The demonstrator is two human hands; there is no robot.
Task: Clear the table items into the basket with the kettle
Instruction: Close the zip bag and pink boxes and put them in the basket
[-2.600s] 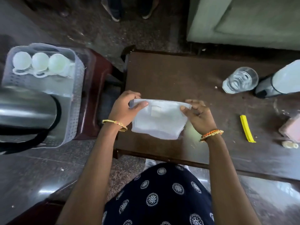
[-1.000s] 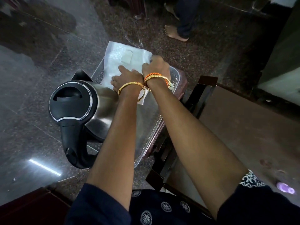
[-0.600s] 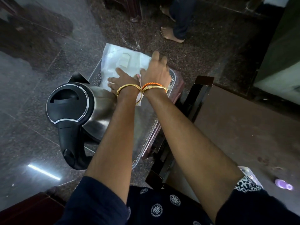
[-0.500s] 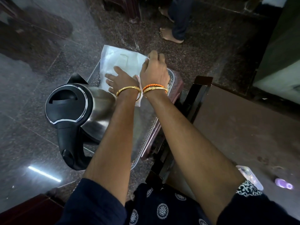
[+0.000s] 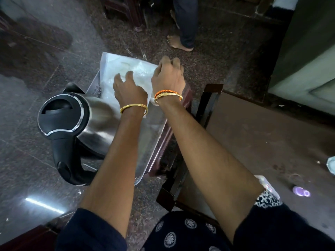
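A white plastic bag [image 5: 116, 64] lies over the far end of the clear plastic basket [image 5: 154, 142]. The steel kettle [image 5: 97, 124] with a black lid and handle lies at the basket's near left. My left hand [image 5: 129, 91] presses down on the bag with its fingers apart. At the bag's right edge, my right hand [image 5: 167, 78] has its fingers curled around it. What is under the bag is hidden.
The basket sits on a dark red stool [image 5: 168, 134] left of the brown table [image 5: 262, 142]. On the table lie a purple cap [image 5: 301, 192], a small white packet [image 5: 268, 185] and a glass [image 5: 331, 164] at the right edge. A person's bare foot [image 5: 178, 43] stands on the floor beyond the basket.
Both hands carried the bag from the table to the basket and laid it over the far end. In the last half second the left hand slid further onto the bag.
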